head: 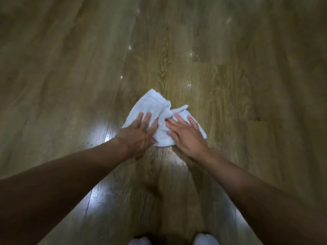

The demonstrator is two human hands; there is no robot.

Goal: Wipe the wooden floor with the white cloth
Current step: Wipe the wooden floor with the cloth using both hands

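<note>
Wooden floor [230, 85] fills nearly the whole view, its planks running from near to far, olive-brown with visible grain. Bright glare lies on the boards near the person, on the left beside the left wrist and lower down between the forearms, and small glints dot the plank seams farther away.

Two bare forearms reach in from the near corners and converge toward the middle of the scene.

Between them, a little beyond the centre, the white cloth [152, 106] lies crumpled on the floor, bunched into folds along its middle, with one corner pointing to the far side and another edge trailing to the right.

Pressing on the cloth's left part is the left hand [139, 133], palm down, fingers straight and slightly spread, fingertips lying on the fabric; it grips nothing. Its heel sits at the cloth's near left edge.

Resting on the cloth's right part is the right hand [185, 135], also flat and palm down, fingers extended and fanned toward the far left, covering the near right corner of the fabric. The two hands lie close together, with a ridge of gathered cloth between them.

At the near edge, two white shapes [205, 239], blurred, sit on the floor below the arms; whether they are socks or shoes cannot be told.
</note>
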